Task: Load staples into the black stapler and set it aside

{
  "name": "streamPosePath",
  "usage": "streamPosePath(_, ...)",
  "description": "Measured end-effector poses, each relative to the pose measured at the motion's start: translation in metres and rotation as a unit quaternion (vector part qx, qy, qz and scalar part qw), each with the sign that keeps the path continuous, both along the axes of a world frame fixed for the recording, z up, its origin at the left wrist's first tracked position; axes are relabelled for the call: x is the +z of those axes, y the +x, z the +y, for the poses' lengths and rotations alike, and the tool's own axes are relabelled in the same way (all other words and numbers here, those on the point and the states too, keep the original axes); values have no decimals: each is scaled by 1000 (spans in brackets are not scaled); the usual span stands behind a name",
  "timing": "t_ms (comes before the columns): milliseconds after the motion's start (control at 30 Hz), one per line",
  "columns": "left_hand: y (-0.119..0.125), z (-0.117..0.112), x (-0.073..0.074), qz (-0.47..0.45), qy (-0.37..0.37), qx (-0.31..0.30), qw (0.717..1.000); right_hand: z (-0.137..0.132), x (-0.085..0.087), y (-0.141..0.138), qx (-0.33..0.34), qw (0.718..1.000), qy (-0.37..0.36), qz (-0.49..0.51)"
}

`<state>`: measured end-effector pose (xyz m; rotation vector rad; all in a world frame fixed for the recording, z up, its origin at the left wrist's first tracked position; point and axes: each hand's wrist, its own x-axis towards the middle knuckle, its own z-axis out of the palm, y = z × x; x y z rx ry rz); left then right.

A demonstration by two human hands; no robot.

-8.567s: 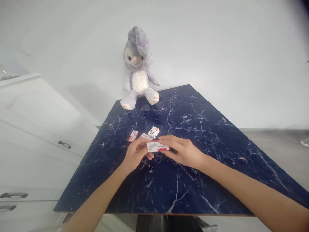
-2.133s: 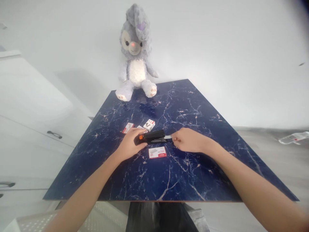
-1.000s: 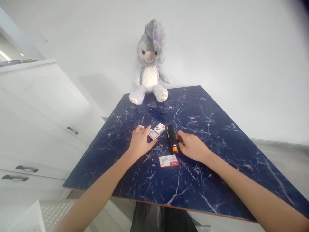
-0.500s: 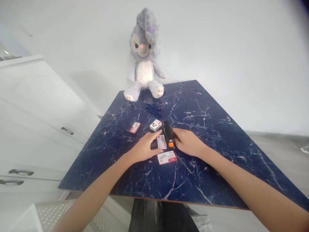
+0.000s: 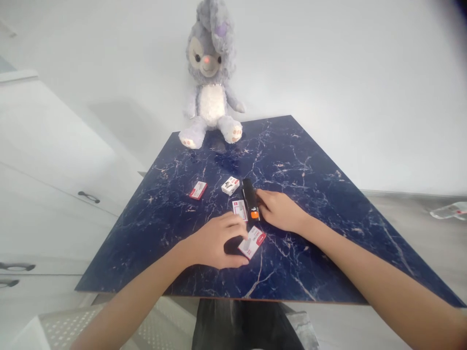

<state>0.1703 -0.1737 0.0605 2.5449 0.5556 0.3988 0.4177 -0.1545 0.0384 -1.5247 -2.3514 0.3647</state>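
My left hand (image 5: 217,241) is curled with thumb and fingers at the left end of a red-and-white small flat box (image 5: 252,242), which lies slanted on the table. Just beyond it is a second flat box (image 5: 240,209), partly behind my left fingers. To the right of that box lies a black stapler (image 5: 249,194) with an orange end toward me. My right hand (image 5: 280,210) has its fingers bent in and closed against the stapler's right side; the fingertips are partly hidden.
A white box with a clip picture (image 5: 230,185) lies left of the stapler's far end. Farther left is another red-and-white box (image 5: 198,190). A grey plush toy (image 5: 212,104) sits at the back of the blue marbled table (image 5: 292,160). White drawers (image 5: 54,204) stand at the left.
My left hand has come nearer to me and closed at the nearest flat box, which has turned from nearly level to slanted. The right hand stays by the stapler. The view has shifted slightly.
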Motion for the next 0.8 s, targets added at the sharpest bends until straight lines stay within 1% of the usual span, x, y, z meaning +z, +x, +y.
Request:
streamPosePath(100,2,1,-3,-5,28,-16,999,1,-2,1,-2,1000,6,-12)
streamPosePath(233,4,0,-5,2,30,-42,999,1,-3,1,0,1000,12,-18)
streamPosePath(433,16,-18,-8,20,58,-74,995,1,-1,0,0,1000,8,-16)
streamPosePath(500,18,-22,-10,11,57,-103,993,1,-1,0,-1,1000,5,-20)
streamPosePath(567,15,-16,-11,-14,44,-115,992,1,-1,0,-1,1000,10,-24)
streamPosePath(600,12,-10,-10,-28,34,-102,994,1,-2,0,0,1000,11,-25)
streamPosePath(633,9,-3,-10,-40,26,-72,996,1,-2,0,0,1000,12,-26)
streamPosePath(700,2,14,-10,-57,20,38,997,1,-2,-1,-2,1000,8,-30)
streamPosePath(733,-1,22,-10,-64,22,100,993,1,-2,-1,-5,999,5,-33)
streamPosePath(767,-3,28,-12,-68,26,146,987,1,-2,-2,-9,999,1,-35)
streamPosePath(800,-4,33,-13,-64,26,164,984,1,-1,-2,-12,999,-1,-36)
